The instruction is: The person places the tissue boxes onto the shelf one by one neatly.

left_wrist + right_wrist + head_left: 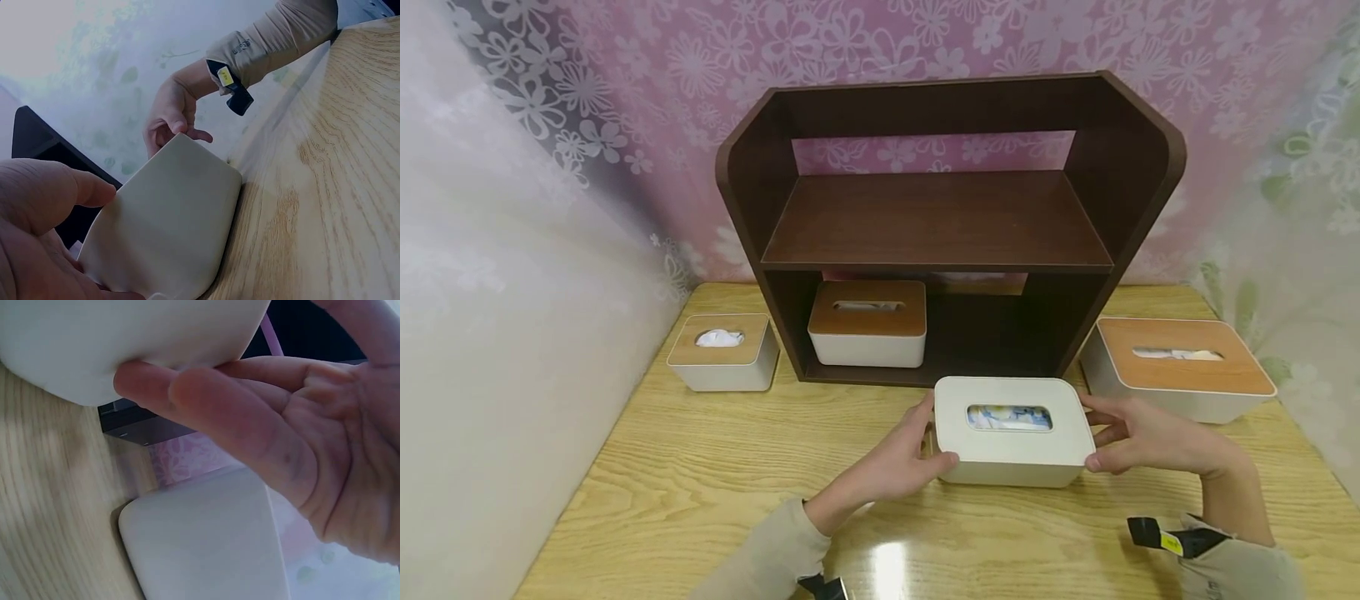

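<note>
A white tissue box (1011, 472) with a white lid stands at the table's front, between both hands; blue-and-white patterned contents show in its slot. The left hand (898, 457) grips its left end, thumb at the near corner. At the opposite end the right hand (1142, 433) holds it with the fingertips and thumb, the palm apart from the box. In the left wrist view the left thumb (94, 189) lies on the upper edge of the white side. The right wrist view shows the right fingers (244, 428) touching the box wall (144, 337).
Behind stands a dark brown two-tier shelf (936, 218). On its lower tier, at left, sits a brown-topped tissue box (868, 348). Wood-topped tissue boxes stand left (730, 379) and right (1187, 367) of the shelf. Walls close in the wooden table (700, 500) at both sides.
</note>
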